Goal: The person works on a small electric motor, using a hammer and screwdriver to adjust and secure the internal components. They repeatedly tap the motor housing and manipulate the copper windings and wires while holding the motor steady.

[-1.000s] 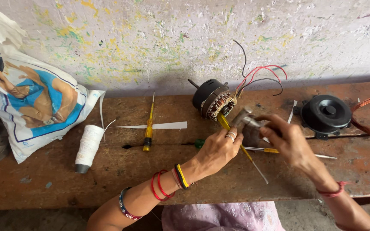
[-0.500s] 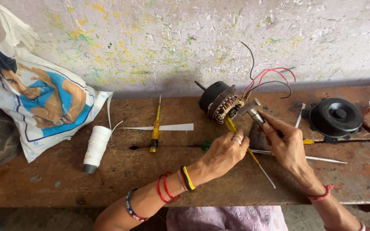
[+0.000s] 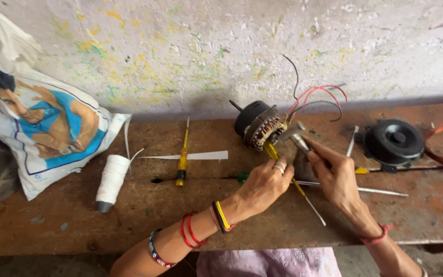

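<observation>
A: We start with the biggest thing, the surface (image 3: pixel 180 215), a worn brown plank along a paint-flecked wall. On its far left leans a printed bag (image 3: pixel 42 128).

B: Then the motor (image 3: pixel 258 124). We see it lying on its side near the wall, dark housing to the left, copper windings facing right toward both hands. Its shaft axis runs left and slightly away from us, with red, grey and black wires (image 3: pixel 314 97) curling up behind.

A: Which hand is nearer to it?

B: We judge the left hand (image 3: pixel 262 187) nearer. It sits just below and right of the windings, fingers closed on a yellow-handled screwdriver (image 3: pixel 290 182) whose long axis slants from the windings down-right, the metal shaft ending near the surface edge.

A: And the right hand (image 3: pixel 337 177)?

B: It is curled narrow, pinching a small grey metal piece (image 3: pixel 297 138) just right of the windings. We cannot tell what that piece is, or whether it touches the motor.

A: The rest?

B: A black cap (image 3: pixel 393 143) well apart on the right, a white thread spool (image 3: pixel 111 182) on the left, a second yellow screwdriver (image 3: pixel 183 159) beside a white strip (image 3: pixel 201 155). The screwdriver tip at the windings is hidden from us, and an orange cable is cut off at the right edge.
</observation>
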